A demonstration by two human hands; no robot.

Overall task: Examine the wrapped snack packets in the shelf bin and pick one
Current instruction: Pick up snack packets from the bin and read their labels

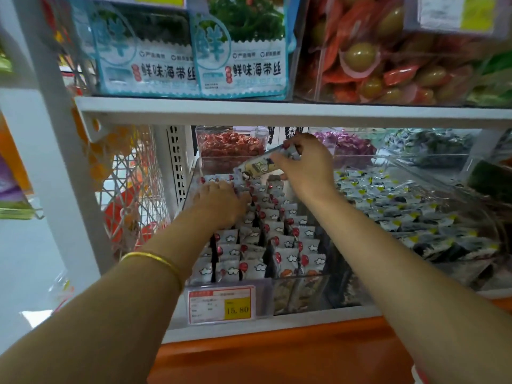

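Reaching deep into the lower level of a white shop shelf [249, 110], the person has both arms in under the board, which is probably why the elbows stay low. Most of the middle is taken up by a clear plastic bin [302, 295], sloped towards the front so the stock faces the shopper. It's packed with rows of small white snack packets [277, 234] with red dots and little cloud shapes, standing on edge. A neighbouring bin of dark packets [401, 212] sits just to the right.

The left hand [221, 202] lies palm down on the back left rows with its fingers spread over the tops. It grips nothing I can see, and my guess is it's steadying the rows or holding a gap. The right hand [307, 164] is above the back of the bin, pinching one lifted packet [257, 167] at its end between thumb and fingers. That packet hangs tilted and clear of the rest, printed side showing, so it looks like checking rather than a final pick.

The yellow price tag [221, 304] on the bin's front reads 15.80, and there's a gold bangle [155, 259] on the left wrist.
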